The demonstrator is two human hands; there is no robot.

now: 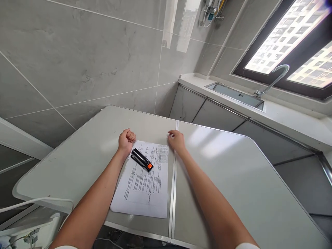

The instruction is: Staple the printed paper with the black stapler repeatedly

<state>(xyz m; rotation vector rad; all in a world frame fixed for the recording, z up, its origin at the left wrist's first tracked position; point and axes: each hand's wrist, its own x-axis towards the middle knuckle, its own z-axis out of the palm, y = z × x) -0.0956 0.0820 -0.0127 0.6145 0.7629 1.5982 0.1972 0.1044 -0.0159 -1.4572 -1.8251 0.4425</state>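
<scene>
A black stapler (142, 160) with an orange patch at one end lies diagonally on printed sheets of paper (145, 204). The sheets rest on the pale table, and their lines of text run sideways to me. My left hand (126, 141) is closed in a fist beside the top left corner of the paper, with nothing visible in it. Just past the top right corner, my right hand (176, 140) rests on the table, its fingers loosely curled with a small gap between them. It holds nothing that I can see. Neither hand touches the stapler.
A metal seam (172, 207) crosses the folding table (220, 180) right of the paper. Behind stands a counter (293, 114) with a sink (236, 95) and a faucet (275, 81). A white cable (38, 199) runs along the table's left edge. A tiled wall (103, 58) rises behind.
</scene>
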